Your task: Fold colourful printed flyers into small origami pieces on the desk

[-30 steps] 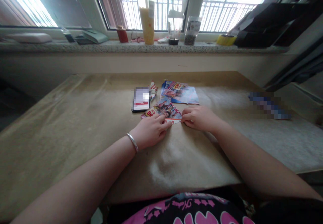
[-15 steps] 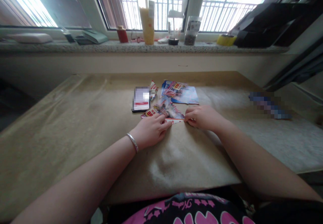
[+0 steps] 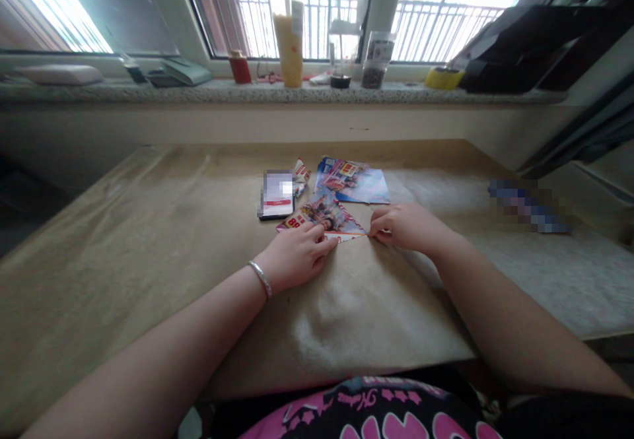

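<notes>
A printed paper flyer, folded to a point on its right side, lies on the table in front of me. My left hand, with a silver bangle at the wrist, bears down on its lower left part, fingertips on top and thumb along the white lower edge. At the pointed right tip, the fingers of my right hand are pinched together on the paper. Just behind it rests a stack of similar flyers. A phone lies to the left, beside a crumpled piece of printed paper.
A brown cover spreads over the table. At the right lies a blurred blue packet. On the windowsill stand a tall yellow drink cup, a red bottle, clear cups, yellow tape and a black bag.
My right hand has slid slightly to the right along the flyer's edge, out to its tip. My left hand stays in place.
</notes>
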`<state>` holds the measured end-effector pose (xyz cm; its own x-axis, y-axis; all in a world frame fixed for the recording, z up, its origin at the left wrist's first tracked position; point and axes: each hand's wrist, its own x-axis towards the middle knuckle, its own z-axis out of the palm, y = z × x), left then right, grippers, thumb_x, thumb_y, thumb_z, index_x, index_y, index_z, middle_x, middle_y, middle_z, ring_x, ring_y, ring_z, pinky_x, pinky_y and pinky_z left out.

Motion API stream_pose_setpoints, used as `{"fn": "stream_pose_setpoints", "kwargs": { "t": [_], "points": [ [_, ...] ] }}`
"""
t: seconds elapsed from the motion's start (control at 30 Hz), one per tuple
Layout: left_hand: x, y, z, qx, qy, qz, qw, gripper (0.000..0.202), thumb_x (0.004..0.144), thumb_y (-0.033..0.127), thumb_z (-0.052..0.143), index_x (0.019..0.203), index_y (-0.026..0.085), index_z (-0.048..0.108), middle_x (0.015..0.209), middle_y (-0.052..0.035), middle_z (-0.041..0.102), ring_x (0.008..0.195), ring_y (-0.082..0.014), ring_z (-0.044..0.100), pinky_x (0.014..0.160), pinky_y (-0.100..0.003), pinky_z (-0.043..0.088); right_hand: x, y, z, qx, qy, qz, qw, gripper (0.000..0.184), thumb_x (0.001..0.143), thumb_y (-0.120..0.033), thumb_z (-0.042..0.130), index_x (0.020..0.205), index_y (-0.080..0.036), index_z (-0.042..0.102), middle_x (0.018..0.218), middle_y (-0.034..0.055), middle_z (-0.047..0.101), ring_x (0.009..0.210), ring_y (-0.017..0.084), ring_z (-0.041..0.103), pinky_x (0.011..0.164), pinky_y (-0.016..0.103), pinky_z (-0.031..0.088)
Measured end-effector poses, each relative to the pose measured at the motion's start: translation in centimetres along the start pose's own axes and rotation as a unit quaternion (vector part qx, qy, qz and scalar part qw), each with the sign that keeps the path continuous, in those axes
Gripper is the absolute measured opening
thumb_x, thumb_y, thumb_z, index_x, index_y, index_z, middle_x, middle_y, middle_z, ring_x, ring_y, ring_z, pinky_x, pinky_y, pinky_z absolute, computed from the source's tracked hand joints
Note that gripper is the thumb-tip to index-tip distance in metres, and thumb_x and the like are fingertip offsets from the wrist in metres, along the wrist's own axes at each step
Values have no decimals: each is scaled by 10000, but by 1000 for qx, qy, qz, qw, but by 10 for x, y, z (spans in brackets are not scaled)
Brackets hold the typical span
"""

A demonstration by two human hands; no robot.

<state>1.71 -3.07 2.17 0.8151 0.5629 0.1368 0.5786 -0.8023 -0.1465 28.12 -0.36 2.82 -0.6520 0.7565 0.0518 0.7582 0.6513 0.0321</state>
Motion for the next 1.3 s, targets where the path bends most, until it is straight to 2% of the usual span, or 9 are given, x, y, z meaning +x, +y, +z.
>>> {"fn": "stream_pose_setpoints", "kwargs": {
  "t": [0.23, 0.37, 0.43, 0.6, 0.7, 0.8, 1.07, 1.3],
  "points": [
    [0, -1, 2, 0, 4, 5, 1000, 337, 896, 249, 427, 1208, 205, 545, 1027, -77, 580, 913, -211, 523, 772, -330, 457, 0, -6, -7, -47, -22, 16, 999, 202, 774, -181, 511, 761, -220, 708, 850, 26, 697, 720, 145, 600, 554, 249, 304],
    [0, -1, 3, 1, 19, 5, 1000, 331, 886, 241, 443, 1196, 209, 556, 1014, -71, 582, 915, -207, 523, 787, -324, 454, 1, -13, -7, -44, 17, 33, 998, 191, 795, -194, 496, 782, -195, 686, 860, 37, 685, 711, 149, 592, 563, 258, 307],
    [-1, 0, 3, 2, 23, 6, 1000, 324, 886, 245, 445, 1186, 209, 562, 1010, -69, 583, 911, -206, 524, 788, -322, 454, 2, -16, -3, -16, 46, 20, 999, 187, 809, -198, 503, 825, -205, 689, 862, 30, 681, 738, 149, 594, 590, 256, 329],
    [-2, 0, 4, 4, 34, 4, 999, 316, 886, 256, 451, 1175, 203, 567, 1004, -75, 582, 904, -208, 528, 786, -328, 453, 9, -22, 10, 37, 81, -78, 993, 211, 852, -208, 510, 896, -223, 715, 882, 41, 684, 817, 164, 583, 701, 259, 395],
    [-2, 0, 6, 6, 42, 4, 999, 306, 881, 259, 461, 1160, 209, 578, 996, -69, 585, 901, -209, 527, 791, -330, 452, 13, -27, 17, 32, 90, -97, 991, 222, 860, -192, 503, 901, -204, 721, 883, 58, 684, 832, 178, 572, 721, 275, 419],
    [-2, 0, 8, 10, 53, 4, 999, 324, 876, 259, 470, 1180, 209, 570, 1019, -65, 591, 921, -214, 524, 804, -330, 449, 17, -32, 23, 49, 110, -123, 985, 257, 874, -185, 488, 1003, -227, 706, 929, 58, 679, 854, 175, 572, 751, 279, 435],
    [-2, -2, 12, 11, 64, 21, 998, 374, 887, 273, 451, 1246, 210, 531, 1078, -64, 599, 948, -221, 511, 839, -336, 426, 20, -39, 24, 43, 120, -140, 982, 242, 895, -226, 470, 965, -203, 700, 903, 71, 663, 844, 168, 585, 751, 274, 448],
    [-1, -5, 11, 2, 42, 21, 999, 365, 893, 300, 450, 1244, 245, 535, 1104, -62, 588, 938, -228, 494, 842, -359, 409, 19, -39, 22, 45, 115, -126, 984, 244, 892, -235, 469, 937, -220, 709, 903, 60, 669, 838, 168, 589, 734, 271, 444]
  ]
}}
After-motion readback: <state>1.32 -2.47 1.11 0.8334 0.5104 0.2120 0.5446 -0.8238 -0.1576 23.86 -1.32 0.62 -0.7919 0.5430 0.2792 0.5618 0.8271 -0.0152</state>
